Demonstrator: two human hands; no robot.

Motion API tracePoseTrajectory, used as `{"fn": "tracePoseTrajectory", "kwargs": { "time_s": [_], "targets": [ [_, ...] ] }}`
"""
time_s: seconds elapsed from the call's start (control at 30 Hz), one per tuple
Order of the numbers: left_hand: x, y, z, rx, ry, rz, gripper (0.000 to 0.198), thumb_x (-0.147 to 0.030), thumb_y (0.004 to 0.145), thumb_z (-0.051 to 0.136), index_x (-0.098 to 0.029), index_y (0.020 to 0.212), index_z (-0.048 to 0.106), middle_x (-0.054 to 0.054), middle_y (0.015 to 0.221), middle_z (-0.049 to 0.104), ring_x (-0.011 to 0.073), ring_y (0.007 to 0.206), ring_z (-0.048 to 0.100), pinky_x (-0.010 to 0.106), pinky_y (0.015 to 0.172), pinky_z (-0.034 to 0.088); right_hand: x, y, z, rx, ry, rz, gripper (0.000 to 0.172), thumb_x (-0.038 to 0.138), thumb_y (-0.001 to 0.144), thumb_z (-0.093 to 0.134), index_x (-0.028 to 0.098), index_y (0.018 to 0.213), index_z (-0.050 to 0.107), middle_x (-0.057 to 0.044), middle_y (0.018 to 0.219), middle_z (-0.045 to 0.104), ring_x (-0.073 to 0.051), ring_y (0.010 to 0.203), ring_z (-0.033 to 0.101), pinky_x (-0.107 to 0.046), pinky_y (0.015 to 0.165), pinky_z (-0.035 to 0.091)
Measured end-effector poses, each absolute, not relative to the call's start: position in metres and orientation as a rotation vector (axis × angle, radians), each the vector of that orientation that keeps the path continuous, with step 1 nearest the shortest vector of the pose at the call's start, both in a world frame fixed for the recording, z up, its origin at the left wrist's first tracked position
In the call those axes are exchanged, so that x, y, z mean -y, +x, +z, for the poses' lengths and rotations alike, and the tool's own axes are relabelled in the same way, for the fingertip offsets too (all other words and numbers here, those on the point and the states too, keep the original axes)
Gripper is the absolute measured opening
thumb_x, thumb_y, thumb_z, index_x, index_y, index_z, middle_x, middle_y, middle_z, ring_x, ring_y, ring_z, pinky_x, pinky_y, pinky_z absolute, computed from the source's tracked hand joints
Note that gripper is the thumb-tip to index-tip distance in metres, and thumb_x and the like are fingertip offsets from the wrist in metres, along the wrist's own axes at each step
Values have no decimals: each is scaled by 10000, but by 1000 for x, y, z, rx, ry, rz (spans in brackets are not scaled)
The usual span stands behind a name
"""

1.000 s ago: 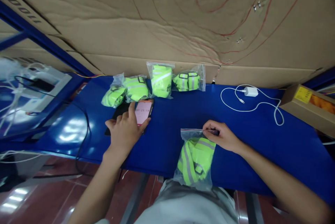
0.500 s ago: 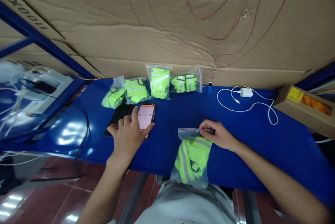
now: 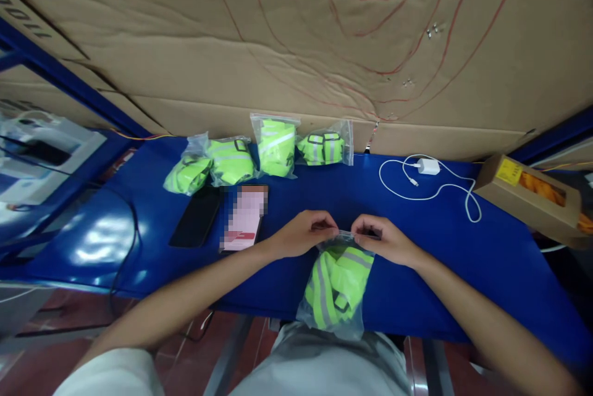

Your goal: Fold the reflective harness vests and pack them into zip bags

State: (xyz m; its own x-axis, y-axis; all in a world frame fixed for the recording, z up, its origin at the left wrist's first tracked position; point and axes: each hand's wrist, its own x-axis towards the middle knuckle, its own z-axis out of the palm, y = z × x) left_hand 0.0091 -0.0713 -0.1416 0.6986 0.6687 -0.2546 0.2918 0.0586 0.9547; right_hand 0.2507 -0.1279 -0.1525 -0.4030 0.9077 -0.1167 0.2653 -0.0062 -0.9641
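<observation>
A clear zip bag (image 3: 337,288) with a folded yellow-green reflective vest inside lies at the front edge of the blue table. My left hand (image 3: 308,232) pinches the left part of its top edge. Close beside it, my right hand (image 3: 382,238) grips the right part of the same edge. To the left are a phone with a lit pink screen (image 3: 243,220) and a dark phone (image 3: 197,217). Several bagged vests (image 3: 277,147) stand in a row along the back.
A white charger (image 3: 428,166) with its coiled cable lies at the back right, beside a cardboard box (image 3: 532,198). A cardboard panel (image 3: 278,31) rises behind the blue table (image 3: 417,297). White equipment with cables (image 3: 69,149) is at the far left.
My left hand has left the lit phone, moved right and taken hold of the bag's top edge. My right hand keeps its grip there. The view has shifted slightly.
</observation>
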Motion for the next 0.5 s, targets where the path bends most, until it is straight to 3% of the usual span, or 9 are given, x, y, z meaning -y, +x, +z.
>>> {"fn": "tracePoseTrajectory", "kwargs": {
  "time_s": [0.5],
  "targets": [
    [76, 0, -152, -779, 1455, 307, 233, -377, 891, 697, -144, 888, 681, -6, 768, 630, 112, 710, 552, 220, 651, 389, 133, 234, -151, 1638, -1298, 1378, 72, 237, 877, 637, 183, 829, 635, 20, 727, 596, -114, 675, 522, -229, 631, 391]
  ]
}}
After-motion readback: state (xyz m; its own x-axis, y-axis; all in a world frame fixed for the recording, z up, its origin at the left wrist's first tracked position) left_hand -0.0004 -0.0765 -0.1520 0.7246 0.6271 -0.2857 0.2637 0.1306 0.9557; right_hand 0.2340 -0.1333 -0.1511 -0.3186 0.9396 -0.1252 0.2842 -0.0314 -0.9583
